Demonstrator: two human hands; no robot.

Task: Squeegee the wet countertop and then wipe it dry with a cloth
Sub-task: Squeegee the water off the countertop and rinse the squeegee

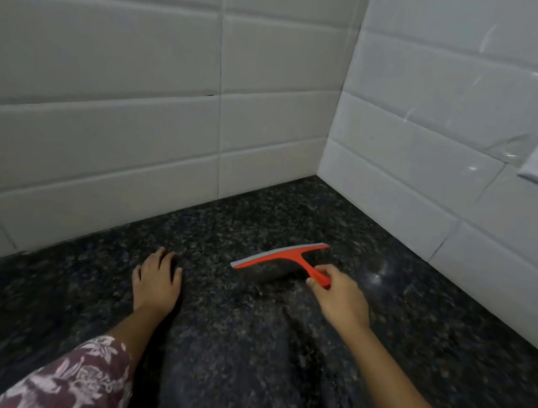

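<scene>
The dark speckled table [416, 328] bears the red squeegee [284, 259] — blade axis running near-left to far-right, handle pointing toward the person. The right hand [339, 295] grips the handle; the left hand [156, 279] rests flat on the table, fingers straight, left of the blade.

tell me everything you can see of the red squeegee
The squeegee is T-shaped, red-orange and plastic-looking, with a grey blade strip along the far edge of its crossbar. It lies low over the dark speckled countertop, crossbar slanting up to the right. Its short handle points back to the right hand, whose fingers and thumb grip the handle's end. Nothing else touches it.
</scene>
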